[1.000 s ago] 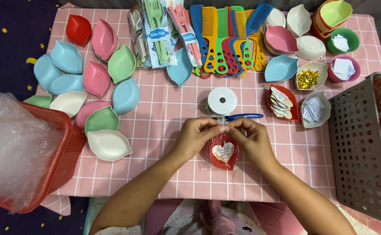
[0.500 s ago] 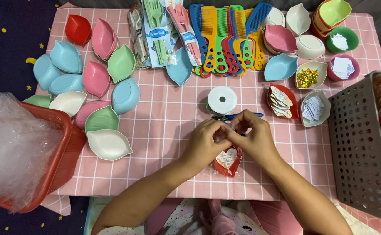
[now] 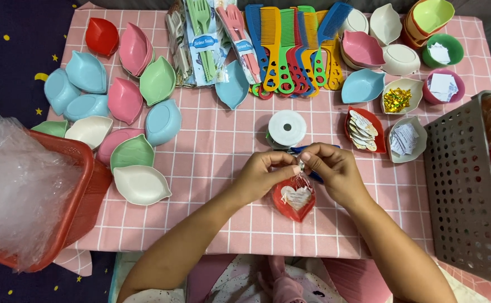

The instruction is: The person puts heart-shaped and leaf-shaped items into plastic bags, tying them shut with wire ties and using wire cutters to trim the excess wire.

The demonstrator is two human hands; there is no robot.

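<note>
Currently: left hand (image 3: 262, 175) and right hand (image 3: 335, 171) are pinching the gathered neck of a clear-wrapped red dish (image 3: 294, 199) lying on the pink tablecloth (image 3: 211, 157); likely light, crinkly, slippery film.

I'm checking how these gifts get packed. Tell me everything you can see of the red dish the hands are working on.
The red dish is small and leaf-shaped, apparently plastic, wrapped in clear film. A white heart-shaped card lies inside it, showing through the film. It sits near the front edge of the pink checked tablecloth. The film is gathered into a neck above it, pinched between the left hand and right hand, where something small and shiny shows. Only the hands and the cloth touch it.
</note>
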